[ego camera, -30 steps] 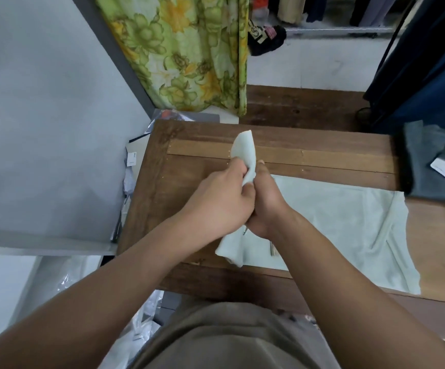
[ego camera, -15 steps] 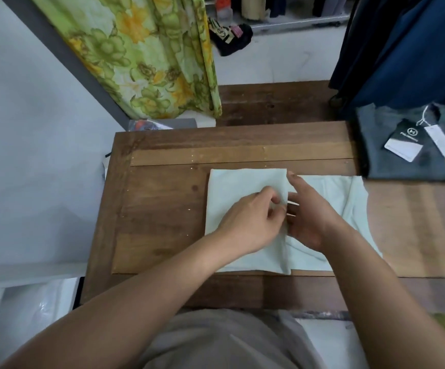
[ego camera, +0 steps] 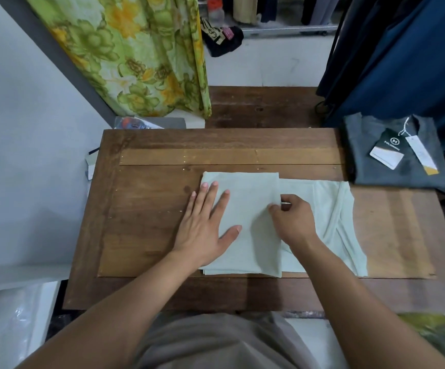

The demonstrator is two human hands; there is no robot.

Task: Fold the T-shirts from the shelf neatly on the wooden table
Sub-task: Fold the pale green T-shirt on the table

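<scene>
L hand flat, fingers straight, pressing pale green T-shirt on surface — R hand pinches its folded edge.

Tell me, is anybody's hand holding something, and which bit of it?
The right hand pinches the pale green T-shirt at the edge of its folded-over flap. The left hand only presses flat on it, gripping nothing.

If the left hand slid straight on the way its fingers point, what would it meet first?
Probably nothing solid: the left hand would slide off the pale green T-shirt onto the bare wooden table; the way beyond looks free.
</scene>
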